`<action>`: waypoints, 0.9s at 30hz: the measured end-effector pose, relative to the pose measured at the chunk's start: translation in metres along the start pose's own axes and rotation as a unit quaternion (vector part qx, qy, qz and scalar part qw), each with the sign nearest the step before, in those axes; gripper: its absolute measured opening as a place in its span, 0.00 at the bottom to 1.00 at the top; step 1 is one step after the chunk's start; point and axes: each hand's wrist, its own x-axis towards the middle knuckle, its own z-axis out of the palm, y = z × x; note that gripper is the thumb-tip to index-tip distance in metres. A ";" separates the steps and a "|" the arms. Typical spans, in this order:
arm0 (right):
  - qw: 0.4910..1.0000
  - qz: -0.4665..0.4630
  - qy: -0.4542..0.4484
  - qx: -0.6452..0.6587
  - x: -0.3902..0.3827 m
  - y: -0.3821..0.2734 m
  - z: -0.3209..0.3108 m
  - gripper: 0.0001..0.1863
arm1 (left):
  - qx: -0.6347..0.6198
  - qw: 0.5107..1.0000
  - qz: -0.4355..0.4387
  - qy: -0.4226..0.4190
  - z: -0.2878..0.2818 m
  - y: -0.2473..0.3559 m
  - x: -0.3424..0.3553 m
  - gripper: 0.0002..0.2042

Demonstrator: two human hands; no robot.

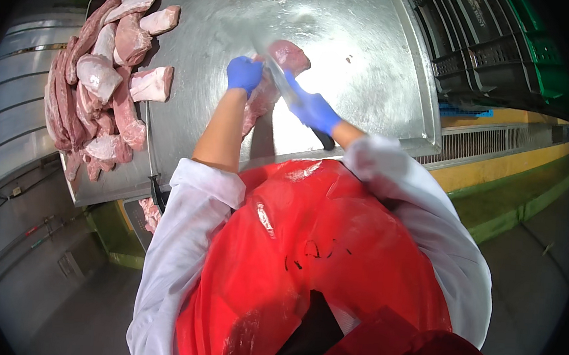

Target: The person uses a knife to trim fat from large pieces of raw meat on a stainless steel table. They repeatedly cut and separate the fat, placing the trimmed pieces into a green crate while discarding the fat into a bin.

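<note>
A long piece of raw meat [260,103] lies on the metal table in front of me, its rounded far end [289,55] pointing away. My left hand [244,74], in a blue glove, is closed at the meat's left edge and seems to pinch it; the fingertips are hidden. In my gloved right hand [314,111] is a knife [281,78], its blurred blade slanting up and left across the meat. A black handle end [324,139] shows below that hand. Whether the blade is in the meat or only over it, I cannot tell.
Several raw meat cuts [99,79] are heaped along the left side of the metal table [202,27]. A thin metal rod with a black handle [157,190] crosses the near left edge. Below it is a container with meat scraps [151,216]. Black and green crates [490,66] stand at right.
</note>
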 end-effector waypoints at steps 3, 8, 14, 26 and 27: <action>0.999 -0.036 -0.008 0.004 -0.032 0.025 0.012 0.44 | -0.013 1.000 0.001 0.025 -0.001 0.017 -0.011 0.16; 0.996 0.008 -0.039 0.078 0.039 -0.030 -0.008 0.45 | -0.051 0.999 0.008 -0.016 -0.021 0.067 -0.025 0.14; 0.985 0.023 -0.119 0.123 -0.033 -0.036 -0.012 0.45 | 0.068 0.987 0.143 0.022 -0.034 0.032 0.010 0.10; 0.993 -0.004 -0.116 0.022 -0.022 -0.060 0.019 0.38 | -0.206 0.969 0.115 -0.072 -0.062 0.021 0.027 0.05; 0.982 0.078 -0.169 0.031 -0.002 -0.077 0.012 0.41 | -0.272 0.954 0.090 -0.093 -0.062 0.040 0.016 0.05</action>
